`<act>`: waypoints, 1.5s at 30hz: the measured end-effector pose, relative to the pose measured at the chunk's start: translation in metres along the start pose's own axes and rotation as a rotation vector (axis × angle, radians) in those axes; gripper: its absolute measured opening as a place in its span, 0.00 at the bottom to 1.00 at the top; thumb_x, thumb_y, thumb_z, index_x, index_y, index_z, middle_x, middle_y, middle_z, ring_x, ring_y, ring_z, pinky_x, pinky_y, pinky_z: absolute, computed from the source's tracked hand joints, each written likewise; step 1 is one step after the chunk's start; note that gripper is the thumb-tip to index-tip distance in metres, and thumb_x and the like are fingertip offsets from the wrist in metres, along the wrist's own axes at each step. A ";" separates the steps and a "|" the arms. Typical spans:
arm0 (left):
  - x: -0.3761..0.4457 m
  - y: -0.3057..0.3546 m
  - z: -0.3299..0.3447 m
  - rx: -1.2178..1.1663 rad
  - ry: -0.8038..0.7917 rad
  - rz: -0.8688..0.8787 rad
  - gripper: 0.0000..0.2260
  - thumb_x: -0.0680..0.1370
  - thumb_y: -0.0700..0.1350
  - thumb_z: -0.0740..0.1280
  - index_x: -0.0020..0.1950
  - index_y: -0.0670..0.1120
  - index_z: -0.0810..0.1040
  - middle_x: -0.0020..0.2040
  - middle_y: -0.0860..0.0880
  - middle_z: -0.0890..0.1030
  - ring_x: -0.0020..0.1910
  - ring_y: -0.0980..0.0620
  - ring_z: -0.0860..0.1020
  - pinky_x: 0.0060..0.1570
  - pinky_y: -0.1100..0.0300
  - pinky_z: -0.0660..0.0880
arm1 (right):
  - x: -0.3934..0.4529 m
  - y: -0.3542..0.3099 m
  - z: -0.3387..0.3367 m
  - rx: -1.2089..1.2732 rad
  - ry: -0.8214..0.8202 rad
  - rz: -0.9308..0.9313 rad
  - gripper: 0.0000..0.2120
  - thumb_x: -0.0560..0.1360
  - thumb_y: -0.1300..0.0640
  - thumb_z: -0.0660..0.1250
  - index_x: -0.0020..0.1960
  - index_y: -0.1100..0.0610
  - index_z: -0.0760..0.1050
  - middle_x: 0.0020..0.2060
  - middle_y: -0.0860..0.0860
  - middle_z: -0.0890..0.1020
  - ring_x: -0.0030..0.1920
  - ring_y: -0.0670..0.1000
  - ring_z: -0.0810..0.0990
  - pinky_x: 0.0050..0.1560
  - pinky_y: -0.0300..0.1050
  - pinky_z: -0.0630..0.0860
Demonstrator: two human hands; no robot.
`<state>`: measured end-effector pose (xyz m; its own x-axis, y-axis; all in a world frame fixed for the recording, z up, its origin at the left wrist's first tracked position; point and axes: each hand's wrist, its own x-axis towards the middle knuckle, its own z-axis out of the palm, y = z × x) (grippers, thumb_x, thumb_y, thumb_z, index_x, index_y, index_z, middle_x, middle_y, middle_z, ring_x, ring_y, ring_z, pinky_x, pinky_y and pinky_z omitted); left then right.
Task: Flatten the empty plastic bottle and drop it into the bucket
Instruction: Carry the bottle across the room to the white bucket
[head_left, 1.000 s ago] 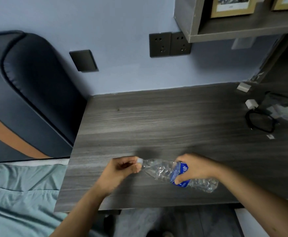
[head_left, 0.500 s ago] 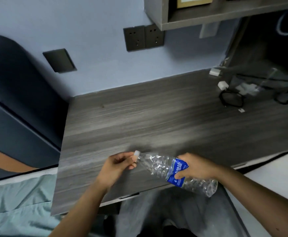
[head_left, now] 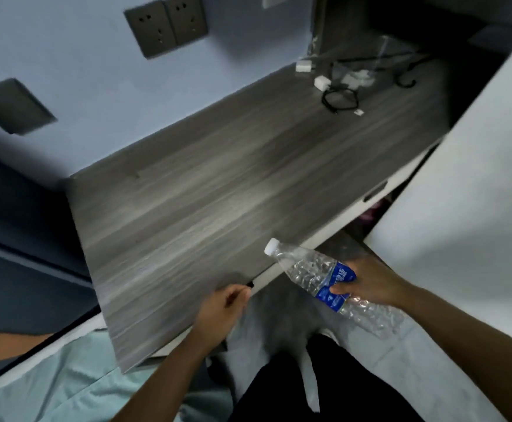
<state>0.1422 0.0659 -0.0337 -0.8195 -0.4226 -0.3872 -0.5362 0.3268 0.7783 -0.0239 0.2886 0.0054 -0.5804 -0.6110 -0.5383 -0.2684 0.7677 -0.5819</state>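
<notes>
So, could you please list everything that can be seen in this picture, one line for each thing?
plastic bottle: one, clear with blue label and white cap, crumpled, held in the air past the desk's front edge
desk: one, grey wood grain, centre of view
wall sockets: two, dark grey, on the blue wall above the desk
blank wall plate: one, dark grey, on the wall at the left
black cable: one loop, far right of the desk
small white items: a few, near the cable; too blurred to name
bed sheet: one, pale green, lower left
left hand: one, loosely curled, empty, at the desk's front edge
right hand: one, grip closed on the bottle's label
</notes>
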 end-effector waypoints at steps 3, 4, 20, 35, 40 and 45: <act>-0.004 -0.007 0.015 0.129 -0.127 0.050 0.08 0.77 0.44 0.63 0.48 0.42 0.80 0.39 0.49 0.79 0.38 0.54 0.76 0.45 0.60 0.72 | -0.023 0.026 0.013 0.083 -0.011 0.074 0.11 0.71 0.57 0.72 0.47 0.65 0.80 0.45 0.58 0.86 0.44 0.55 0.84 0.49 0.46 0.78; -0.005 -0.008 0.020 0.171 -0.153 0.061 0.09 0.77 0.44 0.62 0.48 0.41 0.79 0.38 0.48 0.79 0.38 0.54 0.75 0.44 0.61 0.71 | -0.031 0.034 0.018 0.112 0.001 0.094 0.09 0.71 0.56 0.72 0.45 0.62 0.80 0.43 0.55 0.85 0.41 0.52 0.83 0.44 0.39 0.78; -0.013 -0.046 0.106 0.469 -0.430 -0.141 0.16 0.78 0.44 0.60 0.30 0.44 0.70 0.34 0.40 0.74 0.37 0.48 0.73 0.40 0.57 0.66 | -0.159 0.184 0.094 0.491 0.145 0.603 0.18 0.71 0.62 0.71 0.58 0.60 0.69 0.52 0.61 0.81 0.42 0.54 0.80 0.39 0.46 0.79; 0.077 0.019 0.174 0.862 -0.748 0.181 0.19 0.80 0.43 0.56 0.30 0.44 0.75 0.40 0.36 0.80 0.41 0.45 0.76 0.42 0.54 0.70 | -0.227 0.198 0.182 0.754 0.337 1.051 0.30 0.68 0.60 0.74 0.66 0.61 0.65 0.60 0.62 0.77 0.57 0.60 0.77 0.54 0.49 0.73; 0.110 0.055 0.193 0.940 -0.885 0.297 0.16 0.79 0.45 0.58 0.33 0.42 0.72 0.36 0.39 0.76 0.40 0.43 0.76 0.39 0.57 0.65 | -0.232 0.167 0.225 0.863 0.357 1.233 0.28 0.68 0.61 0.74 0.63 0.64 0.66 0.59 0.64 0.78 0.57 0.60 0.78 0.53 0.48 0.74; 0.110 0.081 0.234 1.058 -0.990 0.492 0.15 0.79 0.45 0.58 0.42 0.36 0.78 0.45 0.34 0.81 0.46 0.40 0.79 0.46 0.50 0.73 | -0.242 0.136 0.274 0.965 0.404 1.366 0.19 0.69 0.58 0.73 0.55 0.62 0.70 0.58 0.63 0.79 0.58 0.60 0.78 0.54 0.47 0.73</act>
<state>-0.0384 0.2434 -0.1290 -0.5255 0.4803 -0.7022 0.2786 0.8770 0.3914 0.2906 0.4883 -0.1102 -0.1597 0.5346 -0.8299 0.9819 0.1729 -0.0776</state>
